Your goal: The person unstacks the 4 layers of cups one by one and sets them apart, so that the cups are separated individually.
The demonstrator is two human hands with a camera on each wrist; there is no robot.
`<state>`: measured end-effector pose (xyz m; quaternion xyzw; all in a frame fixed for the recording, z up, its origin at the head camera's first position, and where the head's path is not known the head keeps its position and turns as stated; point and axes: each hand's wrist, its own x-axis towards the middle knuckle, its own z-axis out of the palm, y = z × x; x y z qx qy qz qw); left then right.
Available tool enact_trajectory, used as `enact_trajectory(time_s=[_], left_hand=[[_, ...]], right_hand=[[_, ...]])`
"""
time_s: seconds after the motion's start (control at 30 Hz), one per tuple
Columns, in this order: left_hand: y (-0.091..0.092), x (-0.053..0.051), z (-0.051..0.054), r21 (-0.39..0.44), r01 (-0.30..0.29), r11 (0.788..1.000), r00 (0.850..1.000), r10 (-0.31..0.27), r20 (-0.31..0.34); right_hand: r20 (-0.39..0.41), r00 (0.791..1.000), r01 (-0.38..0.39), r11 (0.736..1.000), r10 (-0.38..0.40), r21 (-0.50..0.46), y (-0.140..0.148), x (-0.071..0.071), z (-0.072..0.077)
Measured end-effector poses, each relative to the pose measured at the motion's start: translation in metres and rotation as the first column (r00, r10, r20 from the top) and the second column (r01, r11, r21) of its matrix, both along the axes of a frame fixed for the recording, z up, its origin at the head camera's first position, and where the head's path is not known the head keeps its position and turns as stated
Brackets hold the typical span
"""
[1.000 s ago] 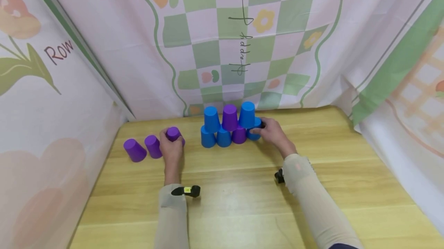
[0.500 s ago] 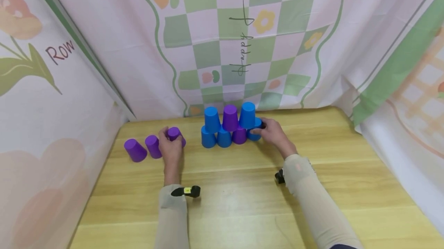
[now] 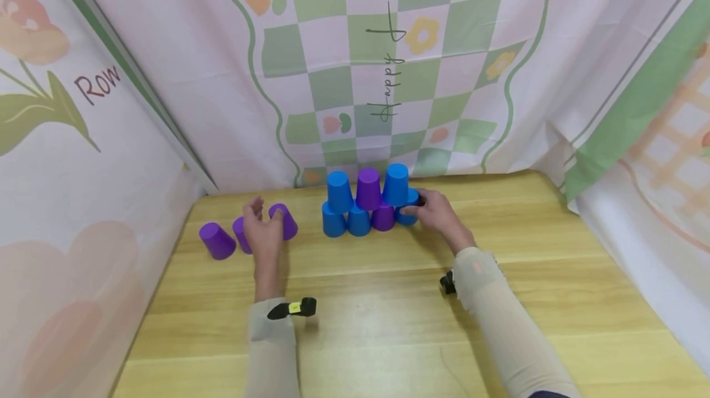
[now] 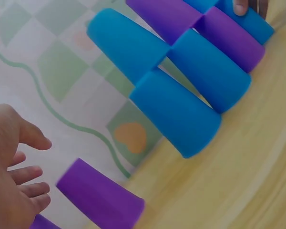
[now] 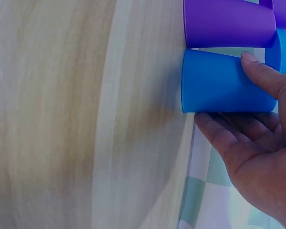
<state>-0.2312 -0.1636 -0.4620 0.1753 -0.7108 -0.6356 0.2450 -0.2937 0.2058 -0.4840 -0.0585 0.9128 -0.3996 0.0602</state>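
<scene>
One blue cup (image 3: 334,220), a second blue cup (image 3: 359,220), a lower purple cup (image 3: 383,218) and an end blue cup (image 5: 219,83) stand upturned, side by side, near the middle of the far edge of the table (image 3: 366,324), before the checked curtain (image 3: 327,47). Above them sit an upper left blue cup (image 3: 339,191), an upper purple cup (image 3: 368,188) and an upper right blue cup (image 3: 396,185), each bridging two below, which probably explains the close spacing underneath.

Toward the table's far left corner, well apart from that arrangement, stand an outer purple cup (image 3: 217,241), a middle purple cup (image 3: 241,235) and an inner purple cup (image 3: 288,223), also upturned.

The right hand (image 3: 438,212) pinches the end blue cup, thumb on its near side and fingers along its outer wall, likely to steady that end of the row.

The left hand (image 3: 263,235) is spread, thumb parted from fingers, holding nothing; the left wrist view shows a gap between it and the inner purple cup just beside it. Whether it touches the middle purple cup, which it partly hides, I cannot tell.
</scene>
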Motion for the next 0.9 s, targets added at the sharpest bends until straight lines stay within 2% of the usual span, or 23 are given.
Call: enact_trajectory(time_s=[0.4, 0.53, 0.7, 0.9], left_hand=[[0.0, 0.01, 0.031, -0.024, -0.04, 0.999, 0.998, 0.039, -0.051], [0.001, 0.01, 0.035, -0.029, 0.029, 0.999, 0.996, -0.032, -0.088], [0.006, 0.01, 0.036, -0.031, 0.143, 0.989, 0.981, -0.146, -0.129], [0.014, 0.008, 0.036, -0.062, 0.206, 0.977, 0.965, -0.213, -0.152]], right_hand=[[-0.001, 1.0, 0.002, 1.0, -0.002, -0.014, 0.0, 0.001, 0.0], [-0.004, 1.0, 0.002, 1.0, -0.002, -0.016, 0.0, 0.0, 0.0], [-0.004, 1.0, 0.002, 1.0, -0.002, -0.014, -0.001, 0.001, 0.001], [-0.009, 1.0, -0.003, 1.0, 0.003, -0.005, 0.001, 0.001, 0.0]])
